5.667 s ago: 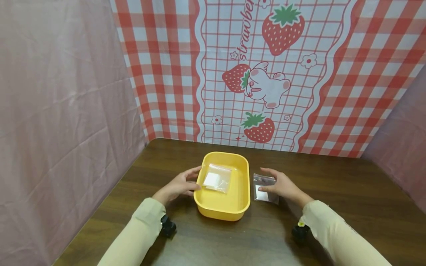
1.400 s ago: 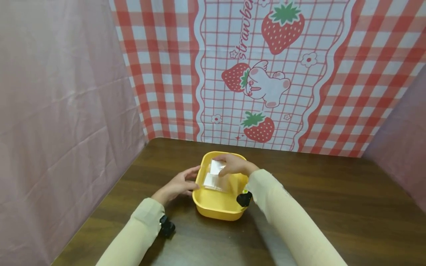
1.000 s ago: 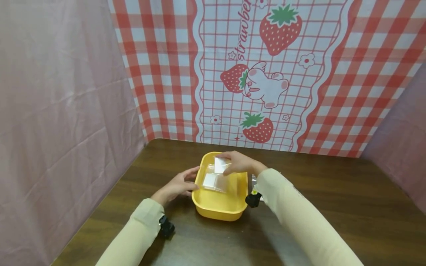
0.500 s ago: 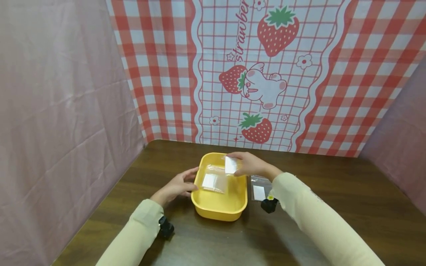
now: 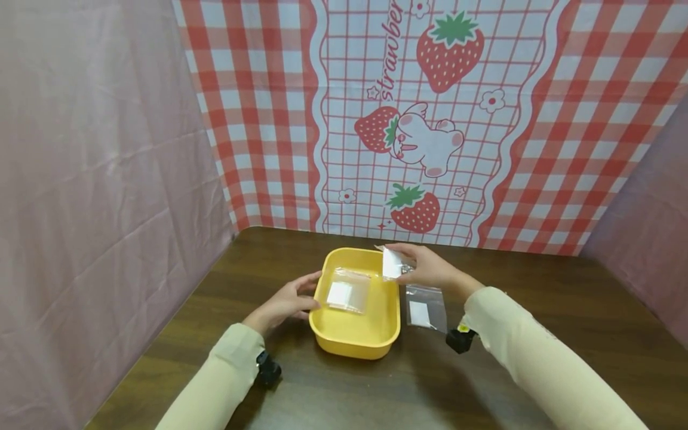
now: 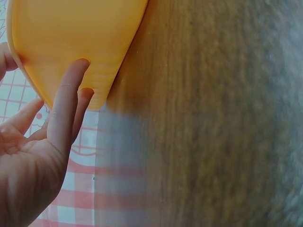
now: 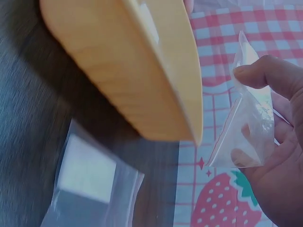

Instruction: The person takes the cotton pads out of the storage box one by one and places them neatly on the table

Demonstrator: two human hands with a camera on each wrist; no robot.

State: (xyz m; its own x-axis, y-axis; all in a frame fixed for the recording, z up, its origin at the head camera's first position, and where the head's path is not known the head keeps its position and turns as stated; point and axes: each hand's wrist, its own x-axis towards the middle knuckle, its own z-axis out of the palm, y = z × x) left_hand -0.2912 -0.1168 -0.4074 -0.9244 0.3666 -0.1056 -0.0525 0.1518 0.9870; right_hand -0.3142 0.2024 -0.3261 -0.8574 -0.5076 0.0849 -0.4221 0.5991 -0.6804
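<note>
Here, the right hand (image 5: pixel 431 269) pinches a filmy bag (image 5: pixel 391 264); the left (image 5: pixel 287 303), relaxed, touches a rounded tub (image 5: pixel 355 348).

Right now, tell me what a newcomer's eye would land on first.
Probably the yellow tub, standing on the brown table with the left hand touching its left side. The strawberry-print cloth behind the table likely competes for attention. Then comes the clear bag pinched in the right hand near the tub's right rim.

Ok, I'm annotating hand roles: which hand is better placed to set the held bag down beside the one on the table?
Likely the right hand: it pinches the raised bag, near the table bag. The left hand is across the yellow tray, at its left side.
</note>
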